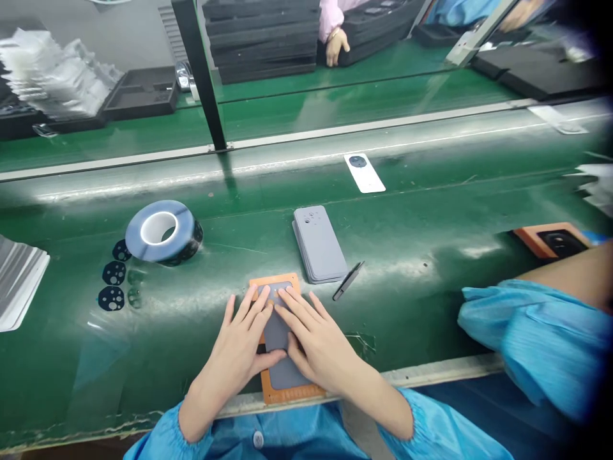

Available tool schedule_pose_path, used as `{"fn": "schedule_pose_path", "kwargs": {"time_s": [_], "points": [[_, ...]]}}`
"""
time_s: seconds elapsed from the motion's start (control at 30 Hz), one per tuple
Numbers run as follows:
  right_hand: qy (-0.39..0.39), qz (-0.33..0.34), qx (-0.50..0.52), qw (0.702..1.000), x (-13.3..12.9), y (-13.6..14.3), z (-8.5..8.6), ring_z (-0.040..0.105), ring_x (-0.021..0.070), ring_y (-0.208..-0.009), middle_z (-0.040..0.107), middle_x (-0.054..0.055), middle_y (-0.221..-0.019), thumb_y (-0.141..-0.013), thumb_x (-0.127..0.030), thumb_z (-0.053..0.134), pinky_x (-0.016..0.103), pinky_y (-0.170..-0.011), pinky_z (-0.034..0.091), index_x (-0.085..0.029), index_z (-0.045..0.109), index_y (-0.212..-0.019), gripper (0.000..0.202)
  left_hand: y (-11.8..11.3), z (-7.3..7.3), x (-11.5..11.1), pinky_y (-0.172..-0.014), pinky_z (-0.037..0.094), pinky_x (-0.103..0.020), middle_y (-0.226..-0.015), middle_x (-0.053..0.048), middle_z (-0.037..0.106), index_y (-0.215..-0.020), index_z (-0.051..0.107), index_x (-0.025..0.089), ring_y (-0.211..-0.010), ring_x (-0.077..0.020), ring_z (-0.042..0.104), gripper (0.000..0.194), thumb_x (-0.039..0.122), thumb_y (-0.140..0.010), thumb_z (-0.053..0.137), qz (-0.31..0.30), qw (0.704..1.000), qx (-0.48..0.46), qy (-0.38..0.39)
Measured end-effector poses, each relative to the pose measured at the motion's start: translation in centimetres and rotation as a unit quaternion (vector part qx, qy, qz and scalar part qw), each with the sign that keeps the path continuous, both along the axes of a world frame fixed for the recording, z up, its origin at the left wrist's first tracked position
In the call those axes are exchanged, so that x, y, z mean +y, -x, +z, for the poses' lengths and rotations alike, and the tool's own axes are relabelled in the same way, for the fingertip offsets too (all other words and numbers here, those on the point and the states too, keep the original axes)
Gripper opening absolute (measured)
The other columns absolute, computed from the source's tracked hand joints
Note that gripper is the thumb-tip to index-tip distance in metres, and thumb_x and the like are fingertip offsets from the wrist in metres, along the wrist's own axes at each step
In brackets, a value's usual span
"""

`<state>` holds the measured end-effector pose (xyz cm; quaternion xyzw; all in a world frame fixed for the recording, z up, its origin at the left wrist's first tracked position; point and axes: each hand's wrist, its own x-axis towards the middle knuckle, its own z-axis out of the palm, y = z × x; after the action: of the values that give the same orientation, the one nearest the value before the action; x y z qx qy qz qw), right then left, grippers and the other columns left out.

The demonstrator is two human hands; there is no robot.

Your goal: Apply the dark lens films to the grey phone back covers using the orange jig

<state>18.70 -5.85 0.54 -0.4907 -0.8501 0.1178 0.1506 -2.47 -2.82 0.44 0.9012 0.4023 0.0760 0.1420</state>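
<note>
A grey phone back panel (280,377) lies in an orange fixture frame (282,397) at the bench's front edge. My left hand (239,338) rests on its upper left part, fingers stretched out. From the other side my right hand (316,338) lies on the panel too, fingers extended near its top end. Just beyond the fixture is a stack of grey phone back panels (320,246) with small holes at the top. Black tweezers (348,281) lie beside that stack. A roll of blue film tape (186,233) stands to the left, with dark round camera-lens stickers (113,273) near it.
A white panel with a dark round patch (366,174) lies farther back. At right, a co-worker's blue sleeve (536,338) reaches toward another orange fixture (536,236). A stack of sheets (19,281) sits at far left. Behind a metal rail (335,131) stand black trays (263,38).
</note>
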Motion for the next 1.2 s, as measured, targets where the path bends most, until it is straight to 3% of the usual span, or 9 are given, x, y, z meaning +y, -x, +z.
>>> {"fn": "schedule_pose_path", "kwargs": {"time_s": [0.1, 0.2, 0.37, 0.53, 0.7, 0.83, 0.97, 1.13, 1.2], "points": [[-0.008, -0.051, 0.024, 0.998, -1.7, -0.4, -0.2, 0.037, 0.0320, -0.151, 0.044, 0.018, -0.159, -0.094, -0.013, 0.046, 0.059, -0.117, 0.041, -0.012, 0.060, -0.137, 0.045, 0.2, -0.5, -1.2, -0.120, 0.030, -0.066, -0.163, -0.018, 0.039, -0.153, 0.038, 0.019, -0.154, -0.0371, 0.027, 0.068, 0.039, -0.094, 0.066, 0.033, 0.999, -0.036, -0.015], [0.004, -0.096, 0.053, 0.994, -3.1, -0.5, -0.4, 0.046, 0.0324, -0.145, 0.050, 0.019, -0.154, -0.096, -0.017, 0.050, 0.058, -0.114, 0.046, -0.014, 0.058, -0.137, 0.042, 0.2, -0.8, -2.6, -0.118, 0.037, -0.061, -0.164, -0.016, 0.037, -0.141, 0.053, 0.022, -0.154, -0.0356, 0.029, 0.046, 0.029, -0.096, 0.062, 0.076, 0.991, -0.105, -0.033], [-0.007, -0.103, 0.128, 0.986, -4.0, 0.2, 1.0, 0.051, 0.0332, -0.141, 0.053, 0.019, -0.152, -0.097, -0.020, 0.053, 0.061, -0.112, 0.048, -0.017, 0.057, -0.136, 0.039, 0.2, -0.1, -4.3, -0.104, 0.053, -0.047, -0.134, -0.012, 0.065, -0.117, 0.066, 0.025, -0.127, -0.0281, 0.060, 0.021, 0.025, -0.097, 0.059, 0.179, 0.949, -0.260, 0.006], [0.038, 0.008, 0.232, 0.972, -4.1, 1.0, 4.0, 0.056, 0.0265, -0.137, 0.062, 0.014, -0.143, -0.094, -0.020, 0.056, 0.043, -0.111, 0.052, -0.021, 0.049, -0.145, 0.051, 0.8, 0.8, -4.9, -0.070, 0.056, -0.032, -0.095, -0.007, 0.073, -0.126, 0.061, 0.020, -0.075, -0.0190, 0.067, 0.039, 0.047, -0.102, 0.046, 0.293, 0.839, -0.404, 0.220], [0.170, -0.076, 0.233, 0.955, -3.3, 1.6, 3.6, 0.069, 0.0251, -0.110, 0.070, 0.011, -0.126, -0.098, -0.028, 0.054, 0.040, -0.095, 0.059, -0.025, 0.058, -0.136, 0.038, 0.8, 1.0, -4.6, -0.067, 0.054, -0.028, -0.096, -0.009, 0.077, -0.124, 0.061, 0.017, -0.079, -0.0227, 0.072, 0.050, 0.056, -0.092, 0.063, 0.349, 0.716, -0.484, 0.362], [0.342, -0.081, 0.300, 0.887, -2.2, 2.2, 2.1, 0.068, 0.0191, -0.073, 0.074, 0.005, -0.093, -0.096, -0.034, 0.058, 0.034, -0.068, 0.058, -0.025, 0.047, -0.147, 0.053, 0.6, 1.1, -4.2, -0.065, 0.054, -0.029, -0.093, -0.011, 0.078, -0.120, 0.060, 0.016, -0.074, -0.0231, 0.073, 0.053, 0.056, -0.087, 0.069, 0.343, 0.663, -0.542, 0.385], [0.371, -0.072, 0.399, 0.836, 2.4, 2.5, 2.4, 0.067, 0.0170, -0.069, 0.070, 0.003, -0.084, -0.091, -0.037, 0.062, 0.030, -0.063, 0.054, -0.019, 0.051, -0.142, 0.055, 1.9, 1.2, -3.5, -0.073, 0.057, -0.033, -0.109, -0.015, 0.076, -0.137, 0.051, 0.017, -0.087, -0.0246, 0.073, 0.064, 0.055, -0.087, 0.068, 0.349, 0.665, -0.573, 0.330], [0.225, -0.156, 0.255, 0.927, 15.5, 2.2, 5.2, 0.068, 0.0162, -0.064, 0.072, 0.002, -0.084, -0.091, -0.030, 0.055, 0.028, -0.063, 0.054, -0.016, 0.051, -0.138, 0.049, 7.0, 1.1, -2.4, -0.092, 0.055, -0.041, -0.126, -0.015, 0.069, -0.134, 0.055, 0.022, -0.110, -0.0273, 0.068, 0.051, 0.052, -0.094, 0.058, 0.438, 0.744, -0.488, 0.125], [0.190, -0.183, 0.217, 0.940, 20.8, 1.9, 6.2, 0.071, 0.0172, -0.068, 0.075, 0.006, -0.091, -0.090, -0.023, 0.054, 0.030, -0.071, 0.055, -0.012, 0.052, -0.138, 0.049, 9.5, 1.1, -1.5, -0.099, 0.053, -0.046, -0.132, -0.014, 0.066, -0.132, 0.057, 0.024, -0.118, -0.0295, 0.065, 0.046, 0.049, -0.093, 0.058, 0.472, 0.773, -0.424, 0.020]]}}
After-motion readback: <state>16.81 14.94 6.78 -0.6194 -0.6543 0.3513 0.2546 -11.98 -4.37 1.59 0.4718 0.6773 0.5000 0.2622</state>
